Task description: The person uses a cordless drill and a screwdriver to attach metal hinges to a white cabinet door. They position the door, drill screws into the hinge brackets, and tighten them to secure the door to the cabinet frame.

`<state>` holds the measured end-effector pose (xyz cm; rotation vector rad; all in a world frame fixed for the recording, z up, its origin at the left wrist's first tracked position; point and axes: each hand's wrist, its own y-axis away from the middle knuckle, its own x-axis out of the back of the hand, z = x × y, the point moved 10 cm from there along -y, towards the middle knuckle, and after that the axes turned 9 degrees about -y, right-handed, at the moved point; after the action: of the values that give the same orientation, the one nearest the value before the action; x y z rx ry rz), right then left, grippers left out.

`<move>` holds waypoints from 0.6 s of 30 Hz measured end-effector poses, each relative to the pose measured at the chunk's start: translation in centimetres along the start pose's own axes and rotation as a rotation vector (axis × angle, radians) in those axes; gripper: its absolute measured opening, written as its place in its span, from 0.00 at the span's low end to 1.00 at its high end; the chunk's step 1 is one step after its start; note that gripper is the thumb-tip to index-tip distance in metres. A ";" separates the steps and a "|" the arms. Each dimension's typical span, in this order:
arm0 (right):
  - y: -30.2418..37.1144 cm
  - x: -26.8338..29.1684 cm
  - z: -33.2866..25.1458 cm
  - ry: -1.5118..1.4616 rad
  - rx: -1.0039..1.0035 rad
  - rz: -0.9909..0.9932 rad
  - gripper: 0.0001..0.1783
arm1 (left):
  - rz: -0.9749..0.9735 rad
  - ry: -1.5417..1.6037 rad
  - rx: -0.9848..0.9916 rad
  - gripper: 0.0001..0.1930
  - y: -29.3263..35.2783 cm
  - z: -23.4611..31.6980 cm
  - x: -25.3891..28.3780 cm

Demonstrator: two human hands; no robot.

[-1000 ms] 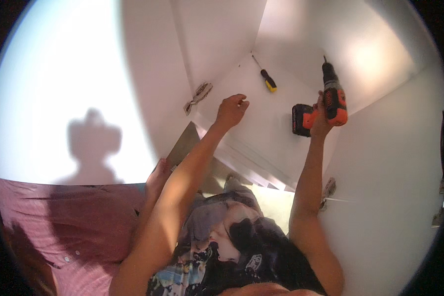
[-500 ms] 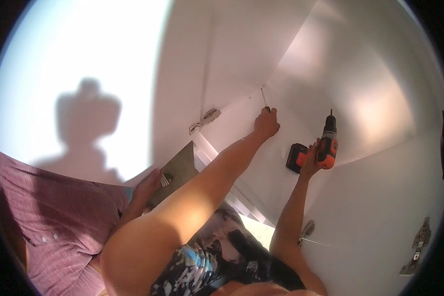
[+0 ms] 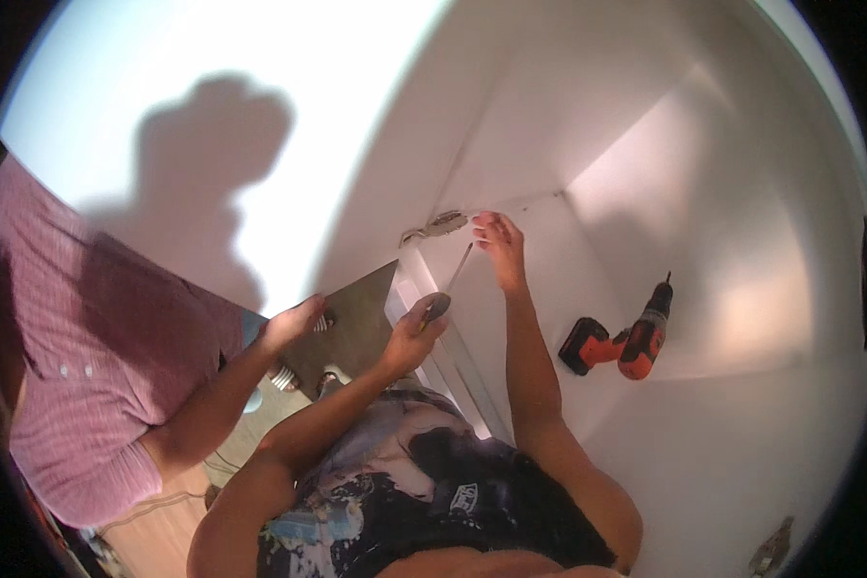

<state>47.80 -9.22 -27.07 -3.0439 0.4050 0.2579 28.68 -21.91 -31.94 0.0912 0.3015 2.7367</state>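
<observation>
My left hand (image 3: 414, 342) is closed round the handle of a screwdriver (image 3: 434, 306). Its thin shaft points up and away, with the tip close to my right hand. My right hand (image 3: 502, 249) reaches into the white cabinet, its fingers a little apart and nothing visible in them. The fingertips are beside a metal hinge (image 3: 446, 223) on the left door edge; whether they touch it I cannot tell. An orange and black cordless drill (image 3: 643, 347) lies inside the cabinet to the right, out of my hands, its bit pointing up and away.
A co-worker in a reddish shirt (image 3: 106, 356) stands at the left, a hand (image 3: 294, 323) at the lower edge of the white door (image 3: 356, 125). Another hinge (image 3: 773, 547) is at the lower right. The cabinet's front rail (image 3: 453, 371) runs beside my left hand.
My right hand has let go of the drill and moved left to the hinge. My left hand has drawn the screwdriver back from the far corner. The view has shifted.
</observation>
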 end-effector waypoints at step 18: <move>3.8 -4.1 2.6 -0.099 -0.224 -0.370 0.16 | 0.105 0.167 0.085 0.23 6.5 -0.2 3.0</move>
<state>42.49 -11.60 -29.07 -3.2202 -0.2079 0.4534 23.48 -26.65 -30.63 -0.1022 0.4715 2.8413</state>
